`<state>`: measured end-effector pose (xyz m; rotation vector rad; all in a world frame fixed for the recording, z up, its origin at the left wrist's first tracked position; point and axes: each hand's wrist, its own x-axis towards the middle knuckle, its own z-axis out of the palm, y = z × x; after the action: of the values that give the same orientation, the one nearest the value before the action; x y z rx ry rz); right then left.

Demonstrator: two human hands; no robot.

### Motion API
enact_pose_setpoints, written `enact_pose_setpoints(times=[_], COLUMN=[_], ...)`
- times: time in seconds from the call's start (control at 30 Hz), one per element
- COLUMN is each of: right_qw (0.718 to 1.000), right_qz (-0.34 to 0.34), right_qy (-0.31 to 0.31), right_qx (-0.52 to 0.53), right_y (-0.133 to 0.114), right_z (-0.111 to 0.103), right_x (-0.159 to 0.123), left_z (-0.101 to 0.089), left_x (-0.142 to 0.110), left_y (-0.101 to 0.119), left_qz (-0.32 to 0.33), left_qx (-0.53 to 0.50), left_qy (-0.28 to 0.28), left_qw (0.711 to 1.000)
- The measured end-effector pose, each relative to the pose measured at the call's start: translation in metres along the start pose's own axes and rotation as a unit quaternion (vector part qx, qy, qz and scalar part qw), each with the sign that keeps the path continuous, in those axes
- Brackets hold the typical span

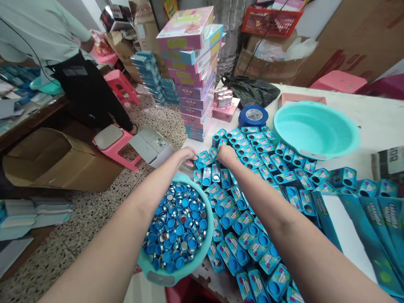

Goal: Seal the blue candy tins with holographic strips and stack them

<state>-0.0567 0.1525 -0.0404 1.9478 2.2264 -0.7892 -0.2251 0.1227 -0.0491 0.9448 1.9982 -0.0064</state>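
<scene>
Both my arms reach forward over a white table (378,122). My left hand (187,154) and my right hand (224,153) rest with curled fingers on the far left end of a spread of small blue boxes (252,198), each with a round hole. The fingers seem to grip a couple of those boxes (205,160) between them. Under my left forearm sits a teal basin (176,273) full of small blue and silver round caps (176,227).
An empty teal basin (315,130) and a blue tape roll (253,115) stand farther back. A tall stack of pink and blue cartons (194,71) rises behind. Flat blue sheets (372,227) lie right. A person (63,54) stands left near pink stools (116,143) and a cardboard box (53,160).
</scene>
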Motion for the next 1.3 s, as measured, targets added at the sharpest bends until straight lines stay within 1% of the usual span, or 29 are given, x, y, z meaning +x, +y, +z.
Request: enact_pose_setpoints(times=[0.1,0.17,0.27,0.4,0.47,0.53,0.67,0.73,0.87,1.0,1.1,1.13,1.17,1.2,1.23,1.3], right_qw=[1.000,1.000,1.000,1.000,1.000,0.999,0.998,0.997,0.996,0.989,0.974,0.965,0.952,0.933,0.908,0.849], right_qz=[-0.003,-0.003,-0.004,-0.009,-0.012,-0.020,-0.053,-0.051,-0.013,0.018,0.031,0.033,0.037,0.043,0.050,0.067], right_qy=[-0.008,-0.012,-0.010,0.001,0.005,0.008,0.009,0.007,-0.002,0.013,0.027,0.030,0.030,0.026,0.015,-0.023], right_qx=[0.003,0.004,0.004,0.012,0.019,0.026,0.046,0.058,0.085,0.145,0.224,0.257,0.303,0.357,0.416,0.523], right_y=[0.000,0.000,0.001,0.002,0.002,0.003,0.010,0.014,0.015,0.008,0.008,0.011,0.015,0.020,0.026,0.039], right_z=[-0.001,0.000,0.004,0.007,0.005,0.002,-0.006,-0.007,0.000,0.008,0.006,0.004,0.002,0.001,0.001,0.004], right_x=[0.000,0.000,-0.001,-0.008,-0.012,-0.015,-0.012,-0.009,-0.004,0.000,-0.003,-0.008,-0.015,-0.025,-0.037,-0.068], left_z=[0.001,0.004,0.011,0.020,0.019,0.015,0.003,0.002,0.009,0.017,0.018,0.017,0.017,0.017,0.018,0.023], left_x=[0.005,0.009,0.011,0.001,-0.007,-0.015,-0.029,-0.032,-0.022,-0.006,-0.004,-0.007,-0.011,-0.017,-0.025,-0.044], left_y=[0.008,0.009,0.000,-0.013,-0.013,-0.010,-0.007,-0.009,-0.014,-0.016,-0.016,-0.017,-0.019,-0.023,-0.029,-0.045], left_qz=[-0.006,-0.013,-0.010,0.007,0.006,0.001,-0.007,-0.009,-0.015,-0.017,-0.008,-0.003,0.011,0.035,0.068,0.153], left_qx=[0.048,0.070,0.077,0.051,0.024,-0.005,-0.063,-0.087,-0.113,-0.104,-0.086,-0.080,-0.073,-0.062,-0.049,-0.015], left_qy=[0.034,0.054,0.074,0.089,0.083,0.067,0.026,0.014,-0.003,-0.004,0.007,0.017,0.039,0.076,0.125,0.215], left_qw=[0.998,0.996,0.994,0.995,0.996,0.998,0.998,0.996,0.993,0.994,0.996,0.997,0.997,0.995,0.989,0.964])
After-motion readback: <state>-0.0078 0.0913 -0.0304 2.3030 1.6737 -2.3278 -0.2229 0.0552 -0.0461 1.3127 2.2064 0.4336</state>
